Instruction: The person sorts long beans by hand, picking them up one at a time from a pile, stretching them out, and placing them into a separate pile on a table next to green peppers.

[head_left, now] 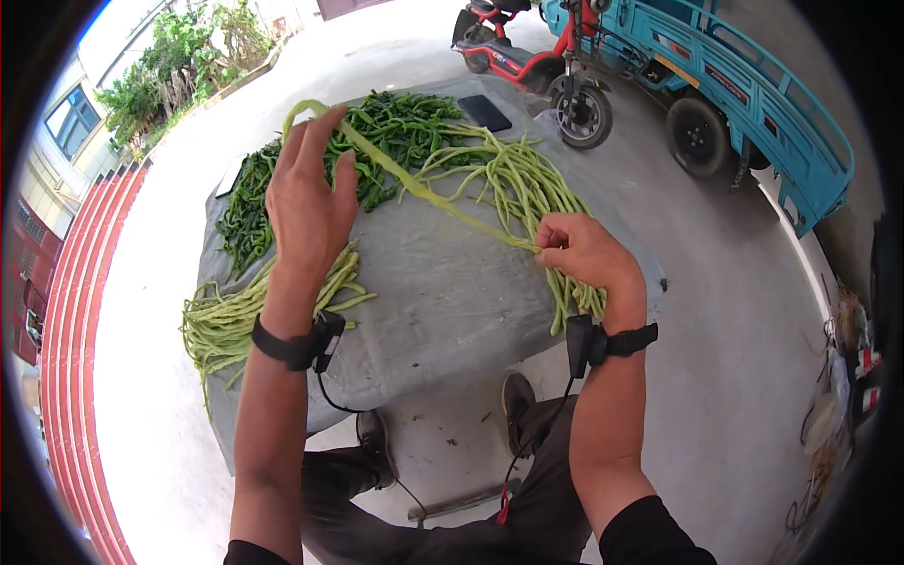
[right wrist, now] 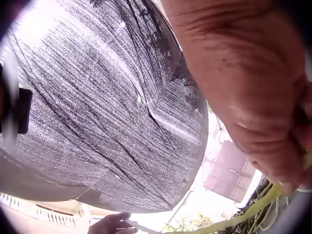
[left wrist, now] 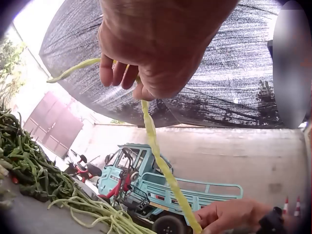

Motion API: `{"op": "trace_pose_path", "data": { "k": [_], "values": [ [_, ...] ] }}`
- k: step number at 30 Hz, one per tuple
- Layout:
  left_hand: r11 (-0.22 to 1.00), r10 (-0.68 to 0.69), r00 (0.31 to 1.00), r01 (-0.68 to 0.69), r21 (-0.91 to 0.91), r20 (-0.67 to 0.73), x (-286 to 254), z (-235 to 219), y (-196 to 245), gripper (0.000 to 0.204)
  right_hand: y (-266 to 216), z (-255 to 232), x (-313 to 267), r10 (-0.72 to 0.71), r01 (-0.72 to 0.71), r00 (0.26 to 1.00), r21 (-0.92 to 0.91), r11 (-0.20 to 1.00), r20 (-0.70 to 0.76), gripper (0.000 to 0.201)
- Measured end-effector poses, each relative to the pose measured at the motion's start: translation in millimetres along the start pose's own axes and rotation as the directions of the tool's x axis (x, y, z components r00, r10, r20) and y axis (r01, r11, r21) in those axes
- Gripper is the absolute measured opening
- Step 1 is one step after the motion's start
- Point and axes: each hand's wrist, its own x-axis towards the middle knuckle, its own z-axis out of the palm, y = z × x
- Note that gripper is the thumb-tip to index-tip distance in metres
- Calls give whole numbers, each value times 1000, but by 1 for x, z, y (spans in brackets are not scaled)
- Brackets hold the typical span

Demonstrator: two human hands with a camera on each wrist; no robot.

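Note:
A long, pale green yard-long bean (head_left: 421, 190) stretches taut between both hands, above the grey-covered table (head_left: 443, 311). At its upper left my left hand (head_left: 313, 193) pinches it between thumb and fingers, and a loose end loops past the fingertips. In the left wrist view, that free end (left wrist: 73, 70) sticks out beyond the left fingers. My right hand (head_left: 589, 250) pinches the other end between thumb and forefinger, over a bundle of long beans (head_left: 527, 179). Under the left forearm lies another bundle of long beans (head_left: 221, 325).
Dark green peppers (head_left: 250, 212) are heaped along the table's far side. A black phone (head_left: 485, 113) lies at the far edge. Beyond stand a red electric scooter (head_left: 527, 66) and a blue cargo tricycle (head_left: 734, 89). Red-edged steps (head_left: 80, 358) rise at left.

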Motion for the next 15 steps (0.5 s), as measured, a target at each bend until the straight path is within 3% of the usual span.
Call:
{"op": "trace_pose_path", "data": {
  "k": [4,7,9,10,12,14,15],
  "values": [
    [967,234,959,-212,-143,163,62,58,26,73,25,-20,-9,120,-120,990,10,993,-70,11],
    [964,242,864,-163,-209,441,61,104,27,80,45,-24,-12,260,-266,962,-69,962,-79,10],
    [938,274,831,-121,-324,483,31,129,19,76,48,-25,-11,409,-415,909,-79,906,-81,15],
    [920,294,813,-98,-379,502,15,135,19,75,48,-26,-11,418,-426,904,-108,898,-88,15],
    [924,218,712,70,-376,668,-22,125,24,60,49,-25,-13,437,-449,893,-161,879,-105,15],
    [925,242,652,69,-374,719,-61,122,17,42,55,-26,-14,418,-432,902,-169,886,-113,17],
    [916,212,636,135,-377,742,-73,110,20,39,57,-27,-13,406,-421,906,-172,890,-116,17]
  ]
}}
